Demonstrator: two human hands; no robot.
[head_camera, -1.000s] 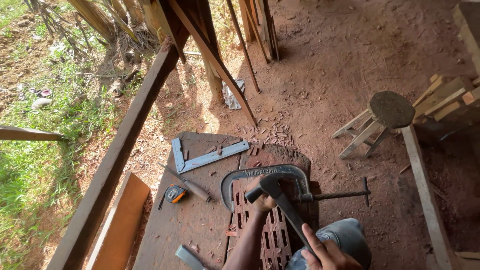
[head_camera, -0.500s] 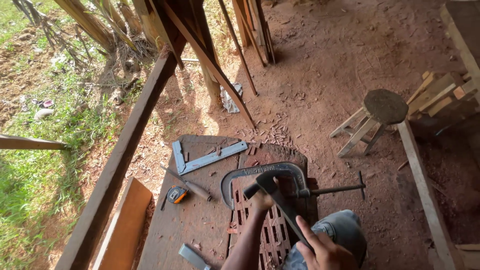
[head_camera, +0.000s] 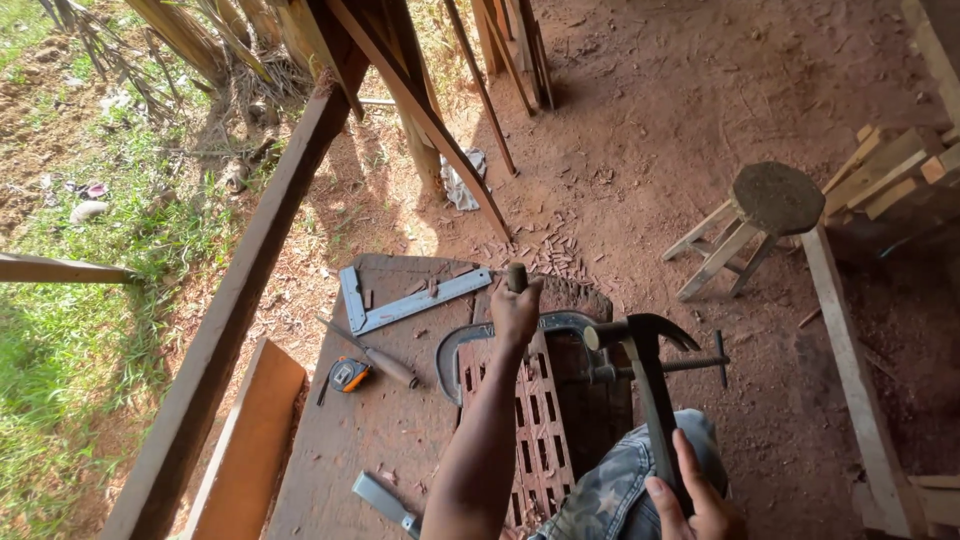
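Red earth floor of an open-sided shed, strewn with wood chips, with grass beyond a heavy timber beam (head_camera: 235, 330); a dark wooden workbench (head_camera: 370, 440) occupies the lower centre. On the bench lies a carved openwork panel (head_camera: 535, 420), reddish, pierced with rows of slots, held under a curved metal clamp (head_camera: 540, 330) whose screw bar (head_camera: 690, 365) sticks out to the right.

Left hand (head_camera: 517, 312): closed around a wooden-handled chisel (head_camera: 516, 278), held upright at the far end of the panel, beside the clamp's arc. Right hand (head_camera: 700, 500): wrapped around the lower handle of a claw hammer (head_camera: 640, 340), its head raised near the level of the chisel butt but not touching it.

Progress, as a judgement: many slots in the panel are already cut through, and chips lie on the ground past the bench; work at the far edge appears unfinished.

Idle on the bench: 1 metal try square (head_camera: 405, 300), 1 spare chisel (head_camera: 375, 355), 1 orange tape measure (head_camera: 348, 375), 1 flat blade tool (head_camera: 385, 500). A round-topped stool (head_camera: 775, 200) stands to the right.
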